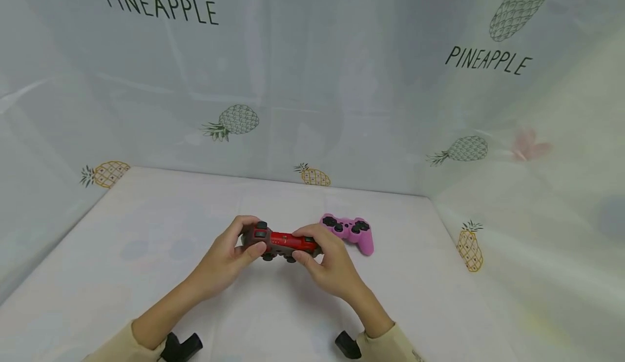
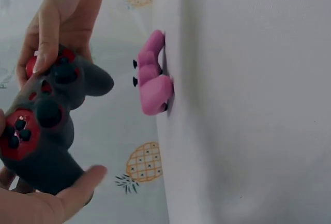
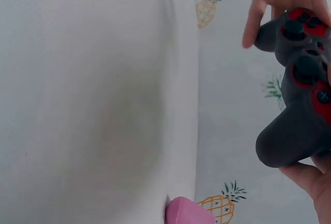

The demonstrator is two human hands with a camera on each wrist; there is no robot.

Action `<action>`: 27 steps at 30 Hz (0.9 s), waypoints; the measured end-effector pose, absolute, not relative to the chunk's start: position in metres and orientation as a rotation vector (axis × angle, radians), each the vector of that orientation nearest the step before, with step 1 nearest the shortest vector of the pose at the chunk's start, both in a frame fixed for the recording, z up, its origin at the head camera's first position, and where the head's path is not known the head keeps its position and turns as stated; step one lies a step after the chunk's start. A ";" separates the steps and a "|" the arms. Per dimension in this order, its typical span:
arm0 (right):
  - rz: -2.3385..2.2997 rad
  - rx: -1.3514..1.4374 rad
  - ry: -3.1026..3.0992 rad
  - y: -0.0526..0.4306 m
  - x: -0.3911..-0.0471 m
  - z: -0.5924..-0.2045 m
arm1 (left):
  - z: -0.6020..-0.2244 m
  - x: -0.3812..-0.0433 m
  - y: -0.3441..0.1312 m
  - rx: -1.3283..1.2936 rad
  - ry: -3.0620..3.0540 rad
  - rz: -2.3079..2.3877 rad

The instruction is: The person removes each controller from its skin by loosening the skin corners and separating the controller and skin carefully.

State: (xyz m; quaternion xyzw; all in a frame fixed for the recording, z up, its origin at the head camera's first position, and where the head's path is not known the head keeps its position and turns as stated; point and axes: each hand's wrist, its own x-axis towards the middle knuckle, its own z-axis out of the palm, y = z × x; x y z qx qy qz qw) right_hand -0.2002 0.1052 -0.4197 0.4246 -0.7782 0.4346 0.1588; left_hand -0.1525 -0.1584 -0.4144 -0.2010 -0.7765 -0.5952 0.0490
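Note:
Both hands hold a dark grey and red game controller (image 1: 282, 241) above the white table, its red top edge turned up in the head view. My left hand (image 1: 225, 261) grips the left end, thumb on the near side and fingers round the far side. At the other end my right hand (image 1: 332, 267) grips it, thumb below and fingers over the top. The controller's sticks and buttons show in the left wrist view (image 2: 46, 113) and the right wrist view. A pink game controller (image 1: 352, 232) lies on the table just beyond the right hand, touched by neither hand.
The white tabletop (image 1: 420, 297) meets a pale curtain (image 1: 312, 80) printed with pineapples at the back and sides. Black wrist mounts (image 1: 182, 347) sit at both sleeve cuffs (image 1: 128, 345), close to the table.

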 end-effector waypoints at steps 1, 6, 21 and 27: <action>1.242 1.217 -2.222 0.106 -0.200 -0.420 | -0.414 -0.153 -0.159 -0.605 -2.394 -1.775; 1.249 1.217 -2.241 0.109 -0.200 -0.423 | -0.411 -0.157 -0.164 -0.621 -2.498 -1.563; 1.261 1.247 -2.203 0.115 -0.200 -0.424 | -0.399 -0.169 -0.174 -0.838 -2.577 -1.442; 1.277 1.249 -2.263 0.117 -0.200 -0.423 | -0.389 -0.178 -0.180 -1.029 -2.606 -1.424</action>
